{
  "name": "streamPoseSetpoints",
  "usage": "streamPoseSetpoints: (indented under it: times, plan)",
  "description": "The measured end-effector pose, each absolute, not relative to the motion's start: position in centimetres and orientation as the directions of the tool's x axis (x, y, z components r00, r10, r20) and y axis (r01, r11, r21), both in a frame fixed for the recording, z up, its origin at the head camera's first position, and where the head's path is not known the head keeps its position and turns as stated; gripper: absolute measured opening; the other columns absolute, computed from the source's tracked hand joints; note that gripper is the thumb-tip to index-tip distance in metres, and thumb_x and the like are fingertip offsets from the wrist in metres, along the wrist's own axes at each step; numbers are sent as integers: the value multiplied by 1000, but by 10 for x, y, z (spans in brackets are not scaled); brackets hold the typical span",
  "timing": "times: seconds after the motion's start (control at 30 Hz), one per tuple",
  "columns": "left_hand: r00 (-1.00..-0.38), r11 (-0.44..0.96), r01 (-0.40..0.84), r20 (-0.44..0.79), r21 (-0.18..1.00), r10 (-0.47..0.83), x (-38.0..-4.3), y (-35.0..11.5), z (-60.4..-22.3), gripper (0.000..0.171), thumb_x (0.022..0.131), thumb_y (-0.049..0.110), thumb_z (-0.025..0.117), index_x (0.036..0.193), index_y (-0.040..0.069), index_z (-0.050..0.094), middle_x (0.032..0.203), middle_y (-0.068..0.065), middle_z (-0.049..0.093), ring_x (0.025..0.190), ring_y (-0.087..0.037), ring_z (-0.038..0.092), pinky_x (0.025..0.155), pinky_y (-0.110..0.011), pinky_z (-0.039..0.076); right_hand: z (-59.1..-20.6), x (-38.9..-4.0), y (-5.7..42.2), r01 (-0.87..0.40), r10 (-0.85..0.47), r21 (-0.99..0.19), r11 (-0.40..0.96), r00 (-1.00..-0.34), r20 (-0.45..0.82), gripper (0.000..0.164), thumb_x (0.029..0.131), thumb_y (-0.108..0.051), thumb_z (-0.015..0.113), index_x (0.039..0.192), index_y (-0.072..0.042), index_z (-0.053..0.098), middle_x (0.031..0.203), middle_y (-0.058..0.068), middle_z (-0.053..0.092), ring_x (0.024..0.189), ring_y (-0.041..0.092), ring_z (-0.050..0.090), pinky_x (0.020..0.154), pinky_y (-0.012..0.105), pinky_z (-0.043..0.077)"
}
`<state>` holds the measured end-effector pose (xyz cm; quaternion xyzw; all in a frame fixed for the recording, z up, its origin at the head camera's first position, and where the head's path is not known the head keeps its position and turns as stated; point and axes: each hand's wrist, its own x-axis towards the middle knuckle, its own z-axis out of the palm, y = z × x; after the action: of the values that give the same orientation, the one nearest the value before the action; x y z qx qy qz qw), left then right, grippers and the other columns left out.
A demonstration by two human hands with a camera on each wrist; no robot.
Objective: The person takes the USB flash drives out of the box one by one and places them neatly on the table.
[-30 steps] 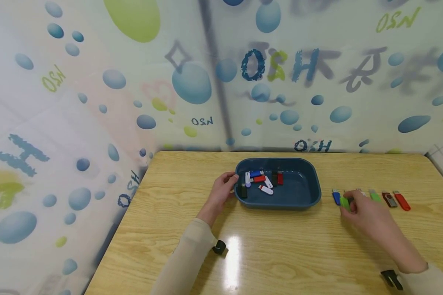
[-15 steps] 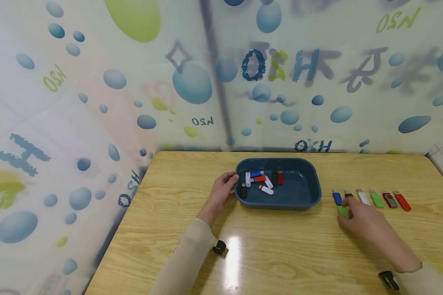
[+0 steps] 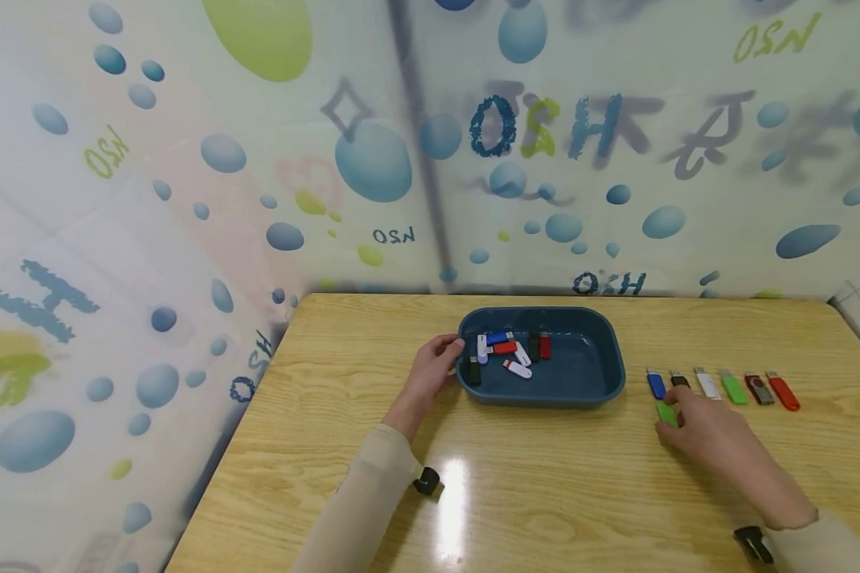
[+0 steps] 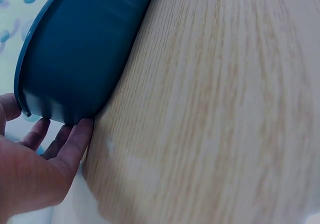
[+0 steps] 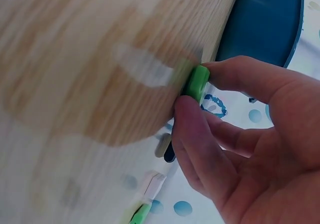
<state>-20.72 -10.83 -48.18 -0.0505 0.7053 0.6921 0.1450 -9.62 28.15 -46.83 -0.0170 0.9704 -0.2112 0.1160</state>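
Observation:
My right hand (image 3: 709, 426) pinches a green USB stick (image 3: 666, 412) between thumb and fingers, low at the table just in front of a row of sticks. The stick's green end (image 5: 197, 81) shows between the fingertips in the right wrist view. My left hand (image 3: 430, 372) holds the left end of a dark blue tray (image 3: 545, 398). In the left wrist view, the fingers (image 4: 77, 139) lie against the outside of the tray's end wall, with the thumb at the rim. Several USB sticks, including a red one (image 3: 505, 348) and a white one (image 3: 518, 369), lie in the tray's left half.
Right of the tray, a row holds a blue stick (image 3: 656, 385), a partly covered black stick (image 3: 679, 380), a white stick (image 3: 706, 383), a green stick (image 3: 734, 387), a brown-and-silver stick (image 3: 759, 389) and a red stick (image 3: 783, 391). Patterned cloth (image 3: 516, 239) hangs behind the table (image 3: 530, 493).
My right hand has brought the green USB stick slightly left and toward me, to just below the blue one, uncovering the black and white sticks. The left hand and tray stay put.

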Motion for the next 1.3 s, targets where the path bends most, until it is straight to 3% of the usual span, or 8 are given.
streamPoseSetpoints:
  times: [0.43, 0.57, 0.8, 1.0, 1.3]
  plan:
    - [-952, 17, -273, -273, 962, 138, -207, -109, -480, 49, 108, 30, 56, 147, 0, 51, 145, -20, 54, 129, -34, 57, 104, -49, 52, -457, -94, 284, 56, -62, -452, 890, -968, -241, 55, 98, -25, 68, 129, 18, 51, 89, 13, 65, 68, 21, 56, 55, 37, 47]
    - [-953, 32, -274, -275, 961, 130, -207, -109, -480, 48, 108, 30, 56, 146, 1, 53, 143, -18, 55, 128, -32, 58, 103, -47, 53, -445, -93, 280, 16, -61, -462, 887, -987, -151, 44, 102, -23, 63, 123, 15, 58, 85, 8, 62, 62, 20, 49, 52, 34, 40]
    - [-953, 50, -276, -280, 960, 120, -209, -109, -483, 46, 108, 30, 56, 145, 3, 54, 142, -16, 56, 126, -31, 59, 101, -45, 55, -422, -98, 257, -63, -74, -459, 886, -997, -7, 30, 100, -22, 66, 112, 6, 69, 88, 8, 70, 73, 21, 63, 59, 40, 53]
    - [-953, 53, -275, -280, 960, 117, -208, -108, -482, 47, 108, 31, 57, 145, 3, 54, 142, -16, 56, 126, -31, 59, 102, -46, 54, -418, -106, 228, -162, -118, -460, 873, -985, 122, 20, 97, -18, 70, 105, 0, 72, 89, 7, 70, 75, 20, 62, 62, 40, 54]
    - [-955, 50, -268, -272, 962, 117, -207, -108, -481, 47, 108, 31, 56, 145, 2, 54, 142, -17, 56, 125, -31, 59, 103, -46, 54, -415, -127, 181, -230, -185, -454, 861, -973, 141, 14, 97, -16, 71, 103, -4, 73, 90, 5, 65, 75, 18, 56, 62, 35, 50]
